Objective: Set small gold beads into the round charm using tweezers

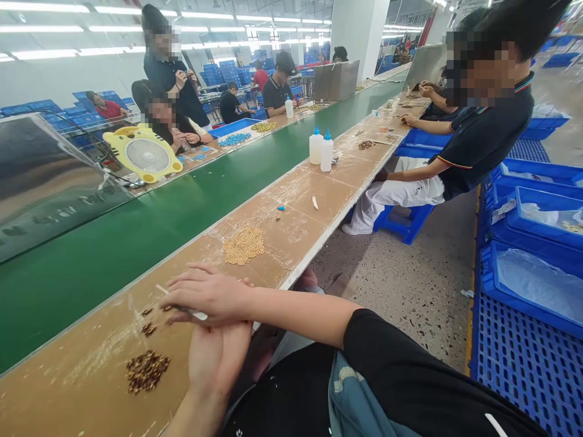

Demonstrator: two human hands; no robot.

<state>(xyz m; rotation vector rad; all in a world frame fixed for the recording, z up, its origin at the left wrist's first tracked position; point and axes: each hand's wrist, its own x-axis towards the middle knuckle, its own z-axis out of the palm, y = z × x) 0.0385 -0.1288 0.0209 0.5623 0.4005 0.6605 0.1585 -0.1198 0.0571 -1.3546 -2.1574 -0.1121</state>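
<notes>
My right hand [207,295] lies across my left hand, holding a thin white tool [199,315] whose ends show at its fingers. My left hand [221,352] is below it, palm up, with its fingers mostly hidden; whether it holds anything cannot be seen. Both are over the brown worktable [182,358] near its edge. To their left is a pile of dark brown small pieces [146,371], with a few loose bits [148,329] above it. Beyond the hands lies a pile of pale yellow beads [244,246].
A green conveyor belt [200,197] runs along the table. Farther up stand two white bottles [326,152] with blue caps, near a white sliver [315,203] and a blue cap [281,208]. A seated person [483,133] works at right, beside blue crates [542,285].
</notes>
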